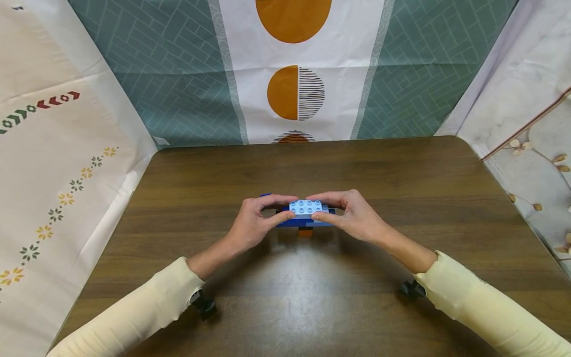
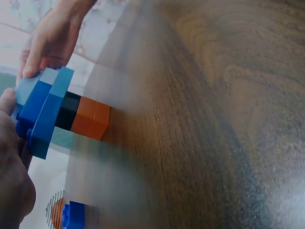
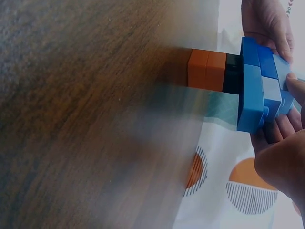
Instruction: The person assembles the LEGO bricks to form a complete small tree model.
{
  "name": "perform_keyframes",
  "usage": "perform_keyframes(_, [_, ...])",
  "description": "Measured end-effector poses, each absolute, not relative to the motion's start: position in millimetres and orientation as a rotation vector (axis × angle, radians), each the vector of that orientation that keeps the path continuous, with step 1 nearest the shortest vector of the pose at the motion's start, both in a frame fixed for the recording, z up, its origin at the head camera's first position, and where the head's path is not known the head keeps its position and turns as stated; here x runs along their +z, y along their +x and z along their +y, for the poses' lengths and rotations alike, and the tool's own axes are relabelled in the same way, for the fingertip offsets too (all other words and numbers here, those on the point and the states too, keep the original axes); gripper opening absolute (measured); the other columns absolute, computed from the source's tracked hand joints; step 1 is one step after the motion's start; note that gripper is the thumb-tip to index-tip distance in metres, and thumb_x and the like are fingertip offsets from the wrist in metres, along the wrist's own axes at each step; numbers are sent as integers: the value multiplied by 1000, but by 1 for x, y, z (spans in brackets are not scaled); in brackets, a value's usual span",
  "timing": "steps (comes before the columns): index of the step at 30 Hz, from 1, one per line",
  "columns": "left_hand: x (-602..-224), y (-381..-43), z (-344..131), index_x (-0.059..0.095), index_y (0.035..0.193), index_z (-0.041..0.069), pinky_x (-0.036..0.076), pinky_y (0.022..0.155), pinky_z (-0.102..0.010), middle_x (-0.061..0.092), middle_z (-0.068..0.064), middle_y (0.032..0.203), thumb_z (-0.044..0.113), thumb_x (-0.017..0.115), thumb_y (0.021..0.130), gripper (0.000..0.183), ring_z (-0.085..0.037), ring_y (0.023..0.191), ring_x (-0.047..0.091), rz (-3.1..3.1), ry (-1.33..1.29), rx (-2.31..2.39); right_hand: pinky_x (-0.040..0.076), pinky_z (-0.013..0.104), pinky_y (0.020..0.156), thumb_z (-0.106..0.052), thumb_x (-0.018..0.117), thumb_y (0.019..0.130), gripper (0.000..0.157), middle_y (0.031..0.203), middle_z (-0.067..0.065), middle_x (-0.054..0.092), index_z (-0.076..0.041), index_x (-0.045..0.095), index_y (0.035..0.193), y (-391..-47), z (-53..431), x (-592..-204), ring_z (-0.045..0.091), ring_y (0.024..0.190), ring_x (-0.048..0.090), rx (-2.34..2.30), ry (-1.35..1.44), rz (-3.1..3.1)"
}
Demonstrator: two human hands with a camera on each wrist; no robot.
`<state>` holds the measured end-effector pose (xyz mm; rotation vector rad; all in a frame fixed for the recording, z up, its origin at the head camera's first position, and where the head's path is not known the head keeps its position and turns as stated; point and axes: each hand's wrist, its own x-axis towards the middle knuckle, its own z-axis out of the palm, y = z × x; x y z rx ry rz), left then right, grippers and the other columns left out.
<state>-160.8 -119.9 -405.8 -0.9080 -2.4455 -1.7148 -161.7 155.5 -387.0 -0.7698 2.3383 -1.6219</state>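
Observation:
Near the middle of the table stands a brick structure: orange bricks point(image 2: 95, 118) at the bottom, a black brick point(image 2: 68, 110) over them, then wider layers of blue bricks point(image 3: 252, 90). A light blue brick point(image 1: 305, 207) with two rows of studs is the topmost piece. My left hand point(image 1: 251, 220) pinches this brick at its left end, thumb in front and fingers behind. At the right end my right hand point(image 1: 359, 218) pinches it the same way. Whether the light blue brick is fully pressed down cannot be seen.
A separate blue brick point(image 2: 74, 215) lies on the table behind my left hand, mostly hidden in the head view. The brown wooden table point(image 1: 303, 307) is bordered by a patterned curtain point(image 1: 178, 74) at the back and pale cloths at both sides.

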Motion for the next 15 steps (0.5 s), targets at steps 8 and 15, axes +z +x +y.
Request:
perform_keyframes(8, [-410,-162,-119,78,128,14,61,88,-49,77,5,122,12,82,96,32,-16,106,71,-2410,-911,-1732,61,37,82,-17,80,98,36,127,4,75,-12,75,134,-162,155,-388,22,103,71,-1615,-776,2362])
perform_keyframes(15, [-411,-163,-119,77,127,12,61,89,-46,77,3,121,12,81,96,32,-17,106,72,-2409,-919,-1724,61,37,84,-18,79,99,37,128,5,74,-13,74,135,-161,156,-389,22,103,70,-1612,-763,2357])
